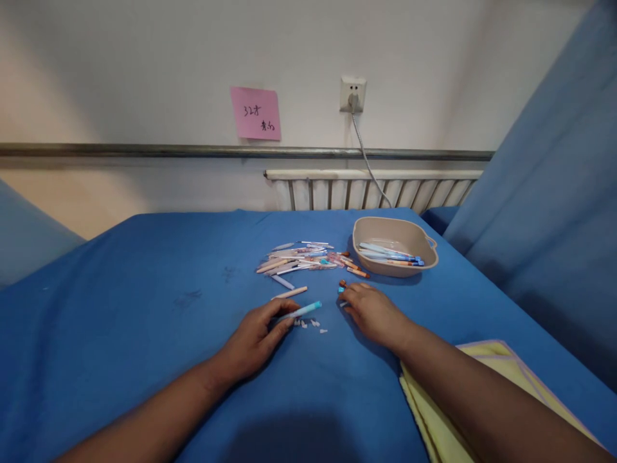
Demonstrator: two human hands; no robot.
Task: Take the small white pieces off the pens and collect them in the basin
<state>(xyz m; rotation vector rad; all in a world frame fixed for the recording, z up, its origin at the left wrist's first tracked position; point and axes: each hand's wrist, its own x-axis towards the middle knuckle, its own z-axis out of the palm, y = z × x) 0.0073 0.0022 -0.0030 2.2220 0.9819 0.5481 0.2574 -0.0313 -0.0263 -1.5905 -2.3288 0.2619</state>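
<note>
My left hand (263, 331) is closed around a pale blue pen barrel (303, 310) with a turquoise end, tilted up to the right. Right beneath it, several tiny white pieces (313, 323) lie on the blue sheet. A peach pen barrel (292, 292) rests just beyond my left fingers. My right hand (369, 308) is low over the sheet with its fingers curled down. At its fingertips are a small turquoise piece (340, 290) and a small brown piece (342, 283). What the fingers pinch is partly hidden.
A loose pile of pens and pen parts (308, 257) lies beyond my hands. To its right stands a beige basket (431, 260) with several pens (385, 252) inside. A folded yellow cloth (496, 360) is under my right forearm. Behind are a radiator (337, 175) and a plugged cord (369, 164).
</note>
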